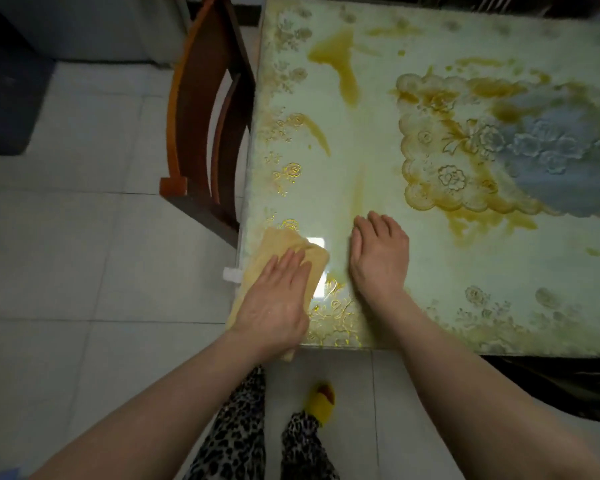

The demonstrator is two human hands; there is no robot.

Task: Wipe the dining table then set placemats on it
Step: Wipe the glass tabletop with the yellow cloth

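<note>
Person stands at the near-left corner of the dining table (378, 140), w/ both forearms bare. The tabletop is glossy, prob. glass over a pale green cloth w/ embossed gold floral borders and a scalloped lace-shaped panel that turns blue-grey toward the right. Amber-yellow stains (340, 60) streak the surface: a big drip shape near the far-left area, a thin curved one below it, and more blotches around the scalloped panel.

Left hand (274, 299) lies flat, fingers straight and close together, pressing down on a yellow-tan cloth (291, 245). The cloth is soft and fuzzy-looking, roughly rectangular w/ rounded corners; it sits right on the table's left edge near the front corner, w/ part hanging over the edge and front below the wrist. A bright rectangular light reflection shows on the glass just beside the cloth.

Right hand (378, 258) rests palm-down on the tabletop just beside the cloth, not touching it. Its fingers are extended and slightly spread, holding nothing.

A dark red-brown wooden chair (201, 109) w/ a curved slatted back stands against the table's left side. The floor (66, 220) is pale, smooth square tile. Below, leopard-print trousers (239, 427) and one yellow slipper (321, 400) are visible. A small white clip-like piece (232, 274) sticks out at the table edge by the cloth; can't tell what it is.
</note>
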